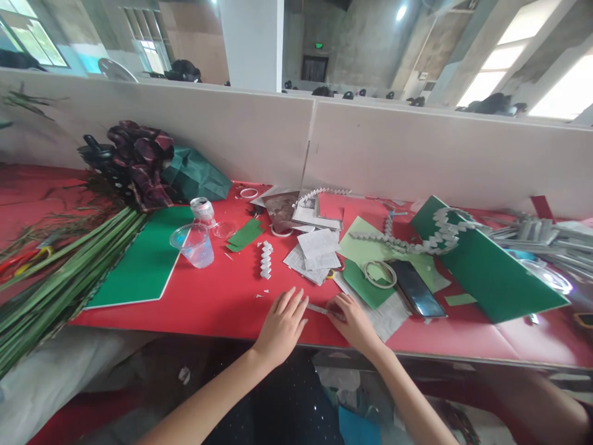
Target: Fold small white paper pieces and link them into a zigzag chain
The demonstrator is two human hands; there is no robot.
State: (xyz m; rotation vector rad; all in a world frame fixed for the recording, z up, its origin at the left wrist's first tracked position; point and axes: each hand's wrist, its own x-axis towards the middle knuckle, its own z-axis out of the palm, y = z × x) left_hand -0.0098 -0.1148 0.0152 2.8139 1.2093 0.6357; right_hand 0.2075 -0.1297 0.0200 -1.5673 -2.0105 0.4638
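At lower centre, the left hand [282, 324] lies flat, the right hand [351, 318] grips a paper strip [319, 308] — uneven pressure could crease it crookedly.

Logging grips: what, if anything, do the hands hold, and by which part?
A pale strip, left hand at one end, right hand at the other; pinched or pressed, unclear.

Left grip [281, 326] palm-down, fingers [291, 303] extended; right grip [352, 320] curled; forearms [210, 395] converging.
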